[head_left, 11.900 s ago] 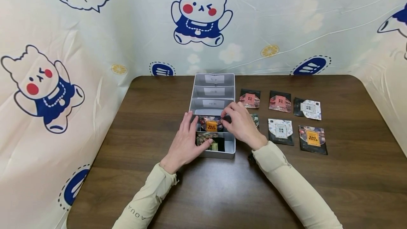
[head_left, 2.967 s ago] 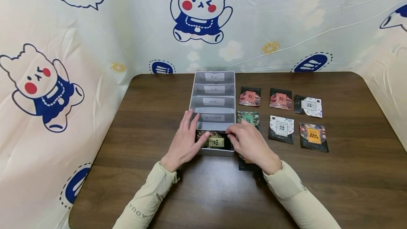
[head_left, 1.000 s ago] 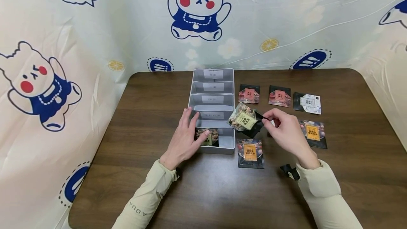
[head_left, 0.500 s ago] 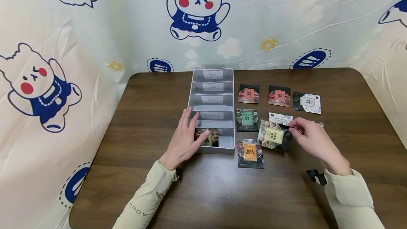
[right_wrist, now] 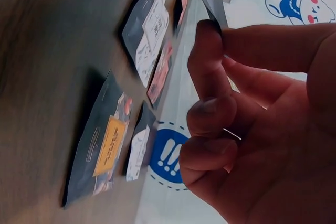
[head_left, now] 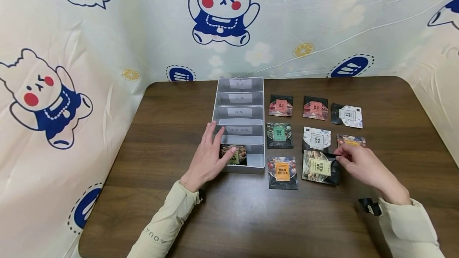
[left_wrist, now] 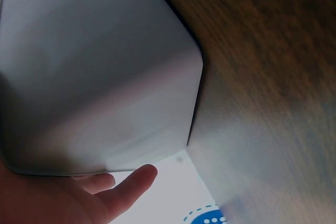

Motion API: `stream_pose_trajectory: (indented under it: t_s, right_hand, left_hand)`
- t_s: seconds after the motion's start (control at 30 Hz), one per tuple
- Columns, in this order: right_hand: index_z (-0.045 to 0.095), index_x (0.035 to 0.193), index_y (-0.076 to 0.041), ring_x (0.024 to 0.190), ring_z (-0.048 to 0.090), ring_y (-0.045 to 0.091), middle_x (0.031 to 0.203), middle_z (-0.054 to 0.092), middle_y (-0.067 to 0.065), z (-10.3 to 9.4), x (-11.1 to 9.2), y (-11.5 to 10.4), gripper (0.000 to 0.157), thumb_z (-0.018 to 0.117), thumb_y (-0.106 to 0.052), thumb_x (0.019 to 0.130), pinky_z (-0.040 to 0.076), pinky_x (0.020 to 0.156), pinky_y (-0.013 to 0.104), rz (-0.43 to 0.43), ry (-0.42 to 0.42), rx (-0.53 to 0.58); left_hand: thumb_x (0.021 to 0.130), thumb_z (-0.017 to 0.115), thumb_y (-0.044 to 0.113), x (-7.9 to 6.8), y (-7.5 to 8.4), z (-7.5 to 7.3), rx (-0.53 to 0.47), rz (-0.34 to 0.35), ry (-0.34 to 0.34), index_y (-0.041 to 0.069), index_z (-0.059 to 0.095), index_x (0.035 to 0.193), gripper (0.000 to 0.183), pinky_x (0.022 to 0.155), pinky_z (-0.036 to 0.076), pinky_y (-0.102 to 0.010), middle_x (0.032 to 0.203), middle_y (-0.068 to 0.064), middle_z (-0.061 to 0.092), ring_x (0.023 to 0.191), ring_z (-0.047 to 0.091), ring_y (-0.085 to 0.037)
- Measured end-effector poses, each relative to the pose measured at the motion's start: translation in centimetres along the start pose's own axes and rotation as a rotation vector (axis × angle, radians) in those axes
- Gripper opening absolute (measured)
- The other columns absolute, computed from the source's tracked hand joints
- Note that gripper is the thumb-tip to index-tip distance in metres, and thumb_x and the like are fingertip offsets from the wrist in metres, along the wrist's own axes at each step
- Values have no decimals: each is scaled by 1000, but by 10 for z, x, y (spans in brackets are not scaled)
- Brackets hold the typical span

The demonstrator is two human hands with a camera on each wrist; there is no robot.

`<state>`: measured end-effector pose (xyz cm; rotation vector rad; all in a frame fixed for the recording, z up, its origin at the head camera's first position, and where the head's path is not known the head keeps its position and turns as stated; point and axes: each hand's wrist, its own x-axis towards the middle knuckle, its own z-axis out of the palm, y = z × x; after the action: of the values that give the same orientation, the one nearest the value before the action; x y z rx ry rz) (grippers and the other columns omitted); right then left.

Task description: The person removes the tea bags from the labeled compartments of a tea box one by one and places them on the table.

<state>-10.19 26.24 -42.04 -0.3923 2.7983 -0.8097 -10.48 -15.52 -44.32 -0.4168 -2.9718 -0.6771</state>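
Note:
A long grey box (head_left: 214, 116) with labelled compartments stands on the table. My left hand (head_left: 206, 158) lies along its left wall with fingers spread, its thumb over the front compartment, where a tea sachet (head_left: 241, 155) with a yellow-green label lies. In the left wrist view, the fingers (left_wrist: 128, 192) are at the edge of the grey wall. My right hand (head_left: 369, 166) pinches the right edge of another yellow-green-labelled tea sachet (head_left: 320, 167), low over the table right of the box. In the right wrist view, thumb and forefinger meet on its dark edge.
Right of the box lie two red-labelled sachets (head_left: 281, 106), two white-labelled sachets (head_left: 317, 138), a green-labelled sachet (head_left: 279, 135) and an orange-labelled sachet (head_left: 283, 172). Another orange-labelled sachet (head_left: 349, 140) is partly behind my right hand. A patterned cloth (head_left: 279, 23) hangs behind the table.
An orange-labelled sachet went from the box's fourth compartment to the table. My right hand then lifted a yellow-green-labelled sachet from the front compartment and carried it right. The left hand stayed.

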Motion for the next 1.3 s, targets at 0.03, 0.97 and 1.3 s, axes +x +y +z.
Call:
stream_pose_trajectory:
  t_s: [0.03, 0.97, 1.3]
  right_hand:
    - [66, 96, -3, 70, 49, 13, 80, 62, 2, 0, 0, 1, 10, 59, -4, 89, 38, 60, 26, -2, -13, -2]
    - [63, 89, -3, 64, 45, 14, 72, 55, 0, 11, 3, 14, 3, 60, -5, 89, 35, 57, 27, 32, -264, -19]
    - [63, 90, -4, 64, 46, 15, 72, 55, 1, 13, 4, 12, 3, 60, -5, 89, 36, 57, 28, 54, -274, -34]
  left_hand:
    - [96, 42, 58, 0, 0, 0, -1, 2, 1, 4, 34, 149, 76, 112, 31, -55, 161, -17, 14, 151, 6, -30]
    - [99, 35, 55, -1, -1, 0, -22, 7, 5, 7, 33, 150, 70, 110, 32, -57, 162, -15, 12, 151, 4, -29]
    - [99, 34, 56, -1, -1, 0, -28, 8, 3, 7, 33, 149, 70, 110, 32, -58, 162, -15, 11, 152, 3, -29]
